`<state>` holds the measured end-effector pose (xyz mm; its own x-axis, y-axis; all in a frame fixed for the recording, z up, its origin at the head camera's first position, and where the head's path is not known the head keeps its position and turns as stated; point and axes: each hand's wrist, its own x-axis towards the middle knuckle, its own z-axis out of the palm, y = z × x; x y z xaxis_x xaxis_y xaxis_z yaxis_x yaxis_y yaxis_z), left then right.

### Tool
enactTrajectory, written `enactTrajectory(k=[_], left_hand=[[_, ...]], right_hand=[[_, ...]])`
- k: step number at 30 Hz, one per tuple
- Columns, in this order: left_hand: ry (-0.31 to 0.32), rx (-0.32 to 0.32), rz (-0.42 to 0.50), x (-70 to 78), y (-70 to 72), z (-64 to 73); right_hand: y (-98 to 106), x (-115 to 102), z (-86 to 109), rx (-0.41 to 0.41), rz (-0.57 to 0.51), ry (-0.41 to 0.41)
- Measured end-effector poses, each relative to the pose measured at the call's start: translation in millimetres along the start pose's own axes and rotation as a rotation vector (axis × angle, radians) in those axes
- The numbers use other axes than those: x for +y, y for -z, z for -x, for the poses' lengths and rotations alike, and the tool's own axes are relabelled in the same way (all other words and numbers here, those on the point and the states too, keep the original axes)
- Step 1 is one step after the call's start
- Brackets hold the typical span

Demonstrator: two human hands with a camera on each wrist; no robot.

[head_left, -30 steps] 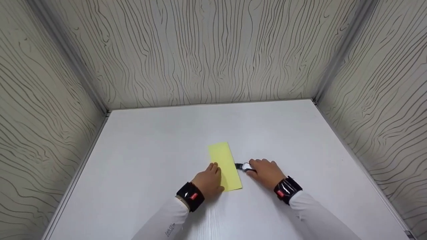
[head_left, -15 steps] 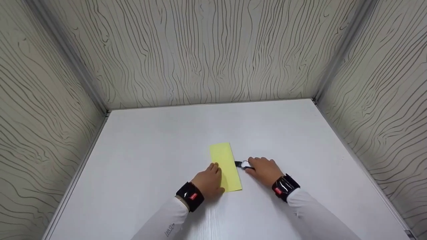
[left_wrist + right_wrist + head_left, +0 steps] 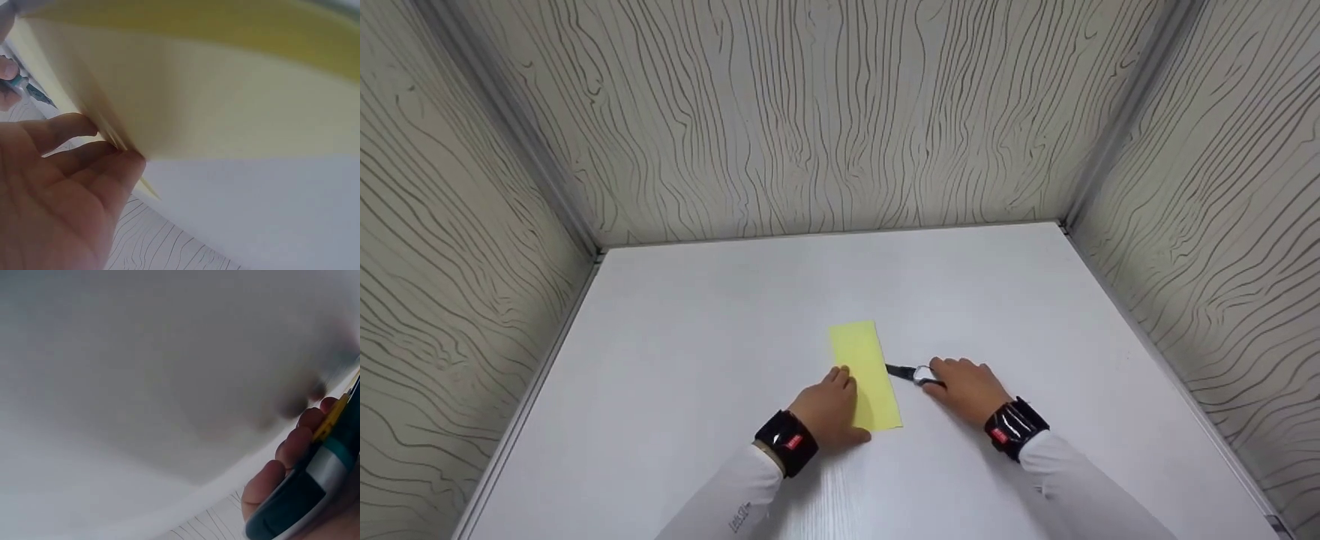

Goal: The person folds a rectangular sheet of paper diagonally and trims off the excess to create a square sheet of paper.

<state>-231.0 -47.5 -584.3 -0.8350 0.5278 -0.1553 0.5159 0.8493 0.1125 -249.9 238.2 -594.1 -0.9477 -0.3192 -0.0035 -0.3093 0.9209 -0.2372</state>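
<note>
A folded yellow paper [image 3: 865,364] lies lengthwise on the white table. My left hand [image 3: 825,411] presses its left edge with the fingers; the thumb reaches the near corner. In the left wrist view, fingertips [image 3: 132,163] meet the pale yellow sheet [image 3: 225,107]. My right hand [image 3: 966,388] grips a utility knife [image 3: 904,371] to the right of the paper. The knife's dark tip points left, right at the paper's right edge. In the right wrist view its dark teal and grey handle [image 3: 304,495] shows a yellow part, with fingers curled round it.
The white table [image 3: 697,322] spreads around both hands. Wood-grain panels stand at the back [image 3: 810,112], left and right, with grey metal strips along the corners.
The right hand has drawn the utility knife slightly to the right, so more of its dark front shows. The left thumb has straightened a little; the paper has shifted only slightly.
</note>
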Motion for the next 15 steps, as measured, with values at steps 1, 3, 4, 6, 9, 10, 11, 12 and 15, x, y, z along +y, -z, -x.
enactTrajectory(k=[1, 3, 4, 6, 9, 10, 11, 12, 15], left_hand=[[0.000, -0.001, 0.009, -0.3, -0.1, 0.2], [-0.002, -0.001, 0.029, -1.2, 0.9, 1.0], [-0.004, 0.001, 0.040, -1.9, 1.6, 1.3], [-0.007, 0.004, 0.056, -4.1, 2.6, 1.4], [-0.007, 0.009, 0.090, -8.2, 2.8, 0.6], [-0.003, 0.009, 0.108, -9.5, 2.5, 0.2], [0.007, 0.004, 0.130, -10.8, 2.0, -0.3], [0.016, 0.001, 0.156, -11.7, 1.8, -0.8], [0.052, -0.014, 0.243, -13.5, 1.5, -2.5]], right_hand=[[0, 1, 1.8, -0.002, -0.004, -0.001], [1, 4, 5.6, -0.007, -0.011, -0.005], [1, 5, 7.4, -0.009, -0.011, -0.008], [2, 7, 10.8, -0.012, -0.012, -0.012], [3, 9, 15.5, -0.005, -0.013, -0.015], [3, 9, 16.9, -0.003, -0.011, -0.015], [3, 10, 18.2, 0.001, -0.010, -0.012], [3, 10, 19.3, 0.002, -0.009, -0.011], [3, 12, 21.4, 0.003, -0.001, -0.014]])
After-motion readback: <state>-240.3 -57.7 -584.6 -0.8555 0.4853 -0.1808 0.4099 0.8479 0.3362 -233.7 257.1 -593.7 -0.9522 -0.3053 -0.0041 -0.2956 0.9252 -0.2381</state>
